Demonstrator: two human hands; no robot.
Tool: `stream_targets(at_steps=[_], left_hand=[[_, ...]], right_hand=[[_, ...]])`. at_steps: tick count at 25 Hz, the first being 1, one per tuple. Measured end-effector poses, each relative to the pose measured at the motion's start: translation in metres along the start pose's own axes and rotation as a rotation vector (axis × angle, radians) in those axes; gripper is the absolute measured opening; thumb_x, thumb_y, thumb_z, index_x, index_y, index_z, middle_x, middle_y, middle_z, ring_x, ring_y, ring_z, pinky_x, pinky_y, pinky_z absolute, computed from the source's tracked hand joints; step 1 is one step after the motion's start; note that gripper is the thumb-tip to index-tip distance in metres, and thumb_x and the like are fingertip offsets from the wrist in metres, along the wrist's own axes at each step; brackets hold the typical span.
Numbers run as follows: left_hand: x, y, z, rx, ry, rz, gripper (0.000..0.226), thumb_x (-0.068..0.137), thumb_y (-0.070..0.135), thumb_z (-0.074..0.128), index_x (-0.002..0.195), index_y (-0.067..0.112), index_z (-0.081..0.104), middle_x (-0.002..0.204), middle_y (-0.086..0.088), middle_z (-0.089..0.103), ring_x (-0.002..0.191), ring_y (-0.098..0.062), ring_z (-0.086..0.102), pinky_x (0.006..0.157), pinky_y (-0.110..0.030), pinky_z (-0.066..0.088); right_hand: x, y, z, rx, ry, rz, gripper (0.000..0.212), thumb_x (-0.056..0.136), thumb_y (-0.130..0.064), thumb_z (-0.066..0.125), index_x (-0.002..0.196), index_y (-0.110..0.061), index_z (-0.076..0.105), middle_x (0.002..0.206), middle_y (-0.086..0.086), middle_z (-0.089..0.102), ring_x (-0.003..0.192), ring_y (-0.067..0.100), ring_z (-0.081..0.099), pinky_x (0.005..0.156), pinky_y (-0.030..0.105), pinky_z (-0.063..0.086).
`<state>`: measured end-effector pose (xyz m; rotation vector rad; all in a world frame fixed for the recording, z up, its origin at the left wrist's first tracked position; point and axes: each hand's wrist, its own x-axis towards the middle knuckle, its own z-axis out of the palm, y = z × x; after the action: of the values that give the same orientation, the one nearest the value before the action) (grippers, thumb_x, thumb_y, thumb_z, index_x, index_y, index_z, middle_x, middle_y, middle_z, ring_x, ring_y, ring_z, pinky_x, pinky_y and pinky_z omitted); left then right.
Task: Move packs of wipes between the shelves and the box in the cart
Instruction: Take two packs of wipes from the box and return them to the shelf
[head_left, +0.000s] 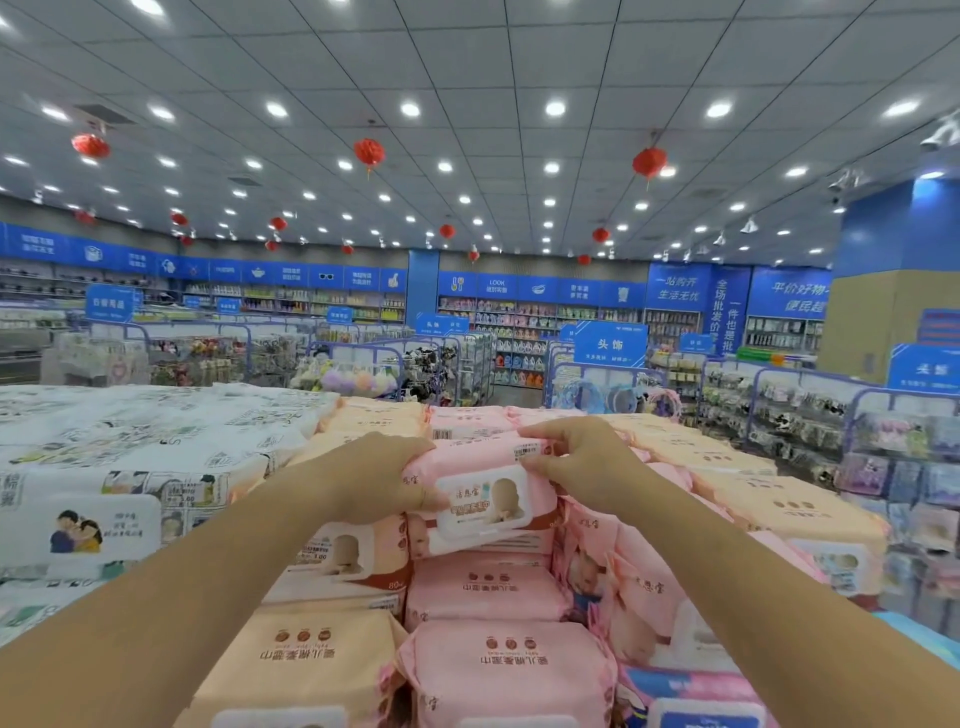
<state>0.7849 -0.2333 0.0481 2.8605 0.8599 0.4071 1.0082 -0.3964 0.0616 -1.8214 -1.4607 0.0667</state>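
At the top of the middle column of the stacked display, a pink pack of wipes (488, 483) is held between 2 bare hands, its white flip lid (483, 501) facing the person. The left hand (384, 478) grasps the pack's left end, fingers curled over the top edge and the thumb lying along the front beside the lid. The right hand (576, 457) grasps the upper right end, fingers bent over the top near a barcode sticker (527, 451) and the thumb pressed at the lid's upper right corner. Both forearms are bare and stretch forward from the lower corners of the view, converging on the pack. It lies against the pink packs (483, 587) beneath it; whether it rests on them or is lifted clear, I cannot tell. Peach packs (311, 660) fill the column just to the left, and white packs with cartoon print (130, 441) cover the display's left side. Beyond the far edge stand store racks, a blue hanging sign (610, 343) and red lanterns (369, 152) under the ceiling.
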Motion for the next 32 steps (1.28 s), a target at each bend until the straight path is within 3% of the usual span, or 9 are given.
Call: stream_targets(at_steps=[3,7,13,18,22,26,28,30,32], left_hand=[[-0.001,0.0,-0.004,0.013,-0.015,0.029,0.084,0.079,0.077,0.062,0.149,0.033,0.046,0.137,0.008,0.062,0.113,-0.015,0.059,0.098,-0.038,0.049],[-0.001,0.0,-0.005,0.011,-0.001,0.043,0.086,0.078,0.078,0.062,0.151,0.037,0.044,0.14,0.012,0.06,0.118,-0.014,0.059,0.101,-0.039,0.048],[-0.006,-0.006,-0.009,-0.045,0.003,0.106,0.053,0.076,0.077,0.062,0.114,0.04,0.065,0.101,0.019,0.071,0.091,0.0,0.064,0.084,-0.033,0.052],[-0.007,-0.003,-0.017,-0.088,-0.08,0.126,0.064,0.067,0.086,0.063,0.107,0.036,0.07,0.092,0.013,0.077,0.084,-0.005,0.07,0.082,-0.035,0.056],[-0.014,-0.002,-0.02,-0.379,-0.003,0.203,0.022,0.089,0.044,0.076,0.108,0.034,0.072,0.092,0.006,0.08,0.08,-0.012,0.075,0.073,-0.028,0.057],[-0.018,-0.002,-0.01,-0.383,-0.062,0.161,0.04,0.082,0.061,0.075,0.109,0.031,0.074,0.097,0.004,0.079,0.088,-0.017,0.075,0.082,-0.041,0.059],[-0.013,0.003,0.001,-0.199,-0.032,0.119,0.07,0.072,0.077,0.067,0.13,0.037,0.066,0.123,0.016,0.072,0.11,-0.007,0.068,0.096,-0.037,0.052],[-0.01,0.01,0.008,-0.045,0.007,0.046,0.094,0.07,0.081,0.062,0.15,0.035,0.048,0.145,0.015,0.055,0.131,-0.012,0.053,0.106,-0.033,0.042],[-0.007,0.016,0.009,0.021,-0.001,0.025,0.086,0.078,0.075,0.065,0.151,0.032,0.047,0.141,0.008,0.052,0.128,-0.017,0.05,0.102,-0.032,0.041]], right_hand=[[-0.003,0.002,0.007,0.083,0.02,0.058,0.037,0.09,-0.026,0.075,0.127,-0.031,0.07,0.121,0.001,0.071,0.102,0.018,0.066,0.094,0.04,0.058],[-0.006,0.004,0.013,0.236,0.042,0.134,0.038,0.088,-0.021,0.077,0.124,-0.032,0.071,0.119,0.003,0.072,0.105,0.021,0.069,0.092,0.045,0.06],[-0.007,0.001,0.019,0.295,0.094,0.162,0.032,0.085,-0.018,0.078,0.114,-0.033,0.074,0.119,0.004,0.072,0.102,0.021,0.07,0.088,0.044,0.061],[-0.013,-0.006,0.017,0.269,0.069,0.197,0.033,0.086,-0.018,0.077,0.118,-0.024,0.073,0.12,0.009,0.072,0.1,0.026,0.071,0.085,0.045,0.062],[-0.025,-0.028,0.002,0.035,0.162,0.033,0.029,0.093,-0.023,0.071,0.122,-0.022,0.073,0.114,-0.004,0.073,0.098,0.013,0.067,0.089,0.032,0.057],[-0.029,-0.025,-0.002,-0.056,0.071,0.084,0.03,0.093,-0.023,0.07,0.122,-0.017,0.073,0.112,0.001,0.073,0.089,0.016,0.067,0.082,0.031,0.058],[-0.03,-0.011,0.005,-0.169,0.034,0.09,0.032,0.093,-0.023,0.07,0.125,-0.018,0.069,0.122,0.004,0.069,0.094,0.016,0.063,0.084,0.028,0.053],[-0.027,-0.001,0.008,-0.29,0.02,0.055,0.032,0.093,-0.026,0.069,0.126,-0.022,0.069,0.127,0.003,0.068,0.103,0.016,0.063,0.094,0.029,0.05],[-0.024,0.003,0.006,-0.386,-0.024,0.009,0.032,0.094,-0.033,0.067,0.126,-0.027,0.069,0.128,-0.003,0.068,0.112,0.014,0.061,0.098,0.032,0.048]])
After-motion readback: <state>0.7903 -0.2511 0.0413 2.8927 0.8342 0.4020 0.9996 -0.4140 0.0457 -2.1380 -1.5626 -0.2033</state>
